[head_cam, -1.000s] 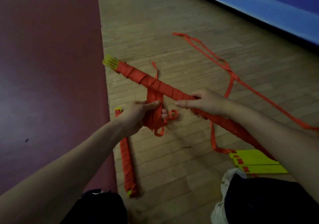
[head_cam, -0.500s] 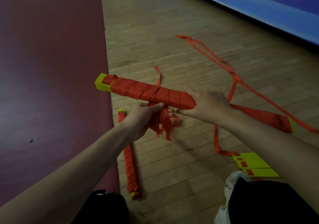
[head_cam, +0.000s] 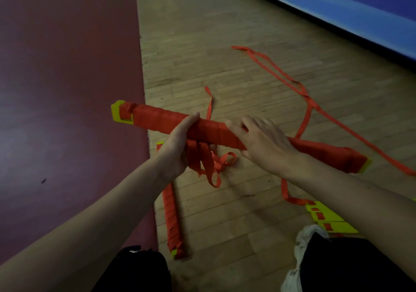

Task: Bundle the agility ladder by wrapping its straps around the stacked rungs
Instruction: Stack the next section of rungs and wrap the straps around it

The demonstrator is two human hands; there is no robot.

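Note:
The stacked yellow rungs wrapped in orange strap form a long bundle (head_cam: pixel 157 120) held level above the wood floor, its yellow ends showing at left and right. My left hand (head_cam: pixel 177 147) grips the bundle's middle from below, thumb over the top, with loose strap loops (head_cam: pixel 211 163) hanging under it. My right hand (head_cam: pixel 261 143) lies over the bundle just to the right, fingers spread and lightly curled on the wrapping. A long free strap (head_cam: pixel 308 102) trails away across the floor to the right.
A second wrapped bundle (head_cam: pixel 172 219) lies on the floor by the dark red mat (head_cam: pixel 67 89). Loose yellow rungs (head_cam: pixel 326 217) lie beside my shoe (head_cam: pixel 299 262). A blue wall pad (head_cam: pixel 337 10) runs along the far right.
The bundle has swung from a steep diagonal to nearly level and risen. My left thumb now lies over its top. My right hand has shifted on top of the wrapping.

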